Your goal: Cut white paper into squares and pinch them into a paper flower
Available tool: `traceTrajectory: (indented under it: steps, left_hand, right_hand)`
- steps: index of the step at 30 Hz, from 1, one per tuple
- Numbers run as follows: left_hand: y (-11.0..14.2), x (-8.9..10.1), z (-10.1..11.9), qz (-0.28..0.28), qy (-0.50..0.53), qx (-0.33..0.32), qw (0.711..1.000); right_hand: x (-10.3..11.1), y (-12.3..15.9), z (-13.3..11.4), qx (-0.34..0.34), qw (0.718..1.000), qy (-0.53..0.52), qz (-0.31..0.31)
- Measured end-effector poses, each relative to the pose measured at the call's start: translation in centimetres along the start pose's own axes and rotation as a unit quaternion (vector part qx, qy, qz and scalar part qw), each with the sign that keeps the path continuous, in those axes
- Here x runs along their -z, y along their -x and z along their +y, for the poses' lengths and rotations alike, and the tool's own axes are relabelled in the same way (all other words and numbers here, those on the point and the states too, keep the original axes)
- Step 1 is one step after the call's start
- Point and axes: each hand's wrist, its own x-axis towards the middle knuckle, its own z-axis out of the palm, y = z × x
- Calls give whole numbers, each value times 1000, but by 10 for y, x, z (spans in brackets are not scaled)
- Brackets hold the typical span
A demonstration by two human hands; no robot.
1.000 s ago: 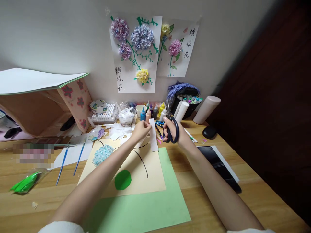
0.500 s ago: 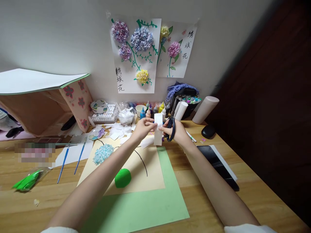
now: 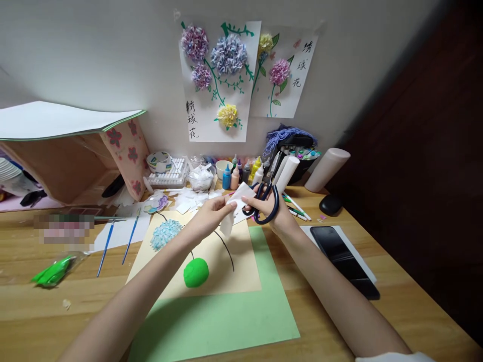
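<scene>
My left hand pinches a white paper strip between thumb and fingers, above the cream sheet. The strip is tilted, and part of it hangs below the fingers. Around the dark-blue handles of the scissors, my right hand is closed, with the blades pointing up and away. Its thumb and a finger also reach to the strip's right edge. On the cream sheet are a light-blue ruffled flower, a green round shape and dark curved lines.
A green sheet lies under the cream one. Paint bottles, a bowl of white paper bits and loose paper pieces stand behind. Brushes lie left; a black phone and mouse lie right. Flower pictures hang on the wall.
The strip was upright in my left hand alone; my right hand has come in to meet it, scissors still held. The strip now tilts between both hands.
</scene>
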Motion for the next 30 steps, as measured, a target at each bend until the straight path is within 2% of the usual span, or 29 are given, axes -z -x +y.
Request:
traceTrajectory:
  steps: [4, 6, 9, 12, 14, 16, 20, 24, 30]
  left_hand:
    - [13, 18, 5, 30, -102, -61, 992]
    - [18, 34, 7, 59, -156, -76, 983]
    - [23, 60, 8, 107, -197, -75, 972]
    - [24, 81, 8, 145, -209, -74, 964]
    - [23, 88, 8, 168, -217, -79, 958]
    - [22, 88, 6, 175, -224, -80, 955]
    - [17, 77, 2, 145, -244, -78, 956]
    - [14, 68, -3, 129, -266, -81, 952]
    - [13, 69, -6, 131, -262, -74, 953]
  right_hand:
    - [-12, 6, 1, -33, 999, -3, -38]
    - [-16, 11, 4, -83, 992, -18, -98]
    - [-19, 21, 7, -155, 965, -28, -208]
    - [-20, 31, 8, -175, 940, 18, -293]
    - [-22, 36, 8, -186, 927, 46, -321]
    - [-24, 40, 9, -192, 919, 61, -338]
    - [-29, 42, 17, -184, 916, 71, -350]
    - [-29, 40, 25, -174, 920, 83, -342]
    - [-31, 38, 28, -174, 928, 105, -311]
